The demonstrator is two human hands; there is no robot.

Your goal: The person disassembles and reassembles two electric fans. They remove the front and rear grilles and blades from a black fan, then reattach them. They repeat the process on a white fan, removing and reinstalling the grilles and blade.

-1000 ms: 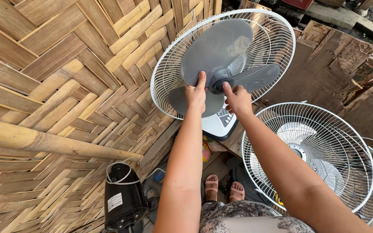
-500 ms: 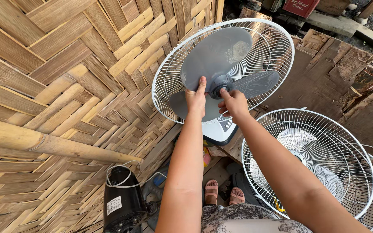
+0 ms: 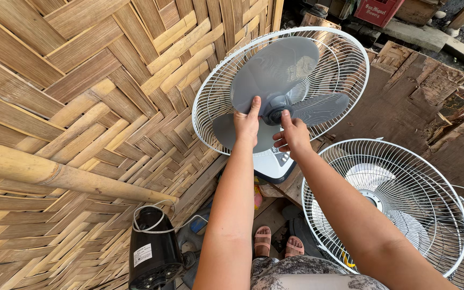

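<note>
- Left hand (image 3: 247, 124) presses flat on grey blade (image 3: 275, 72); right hand (image 3: 292, 135) pinches hub (image 3: 276, 110).
- Rear guard (image 3: 345, 64) behind; woven wall (image 3: 81, 107) left.
- Second fan (image 3: 388, 207) and black motor (image 3: 152, 252) stand below.

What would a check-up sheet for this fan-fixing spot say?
Surface: no table; worn wooden boards behind the fan, ground below with two sandalled feet.
Job's things: grey fan blade with hub, sitting in a white wire guard with no front cover.
Clutter: second white fan guard at the right; black motor unit low on the left.
Hands: left hand rests on the blade beside the hub; right hand has fingertips at the hub.
Cables: white cord looped over the black motor unit.
Surroundings: woven bamboo wall with a bamboo pole; red crate at the top.
</note>
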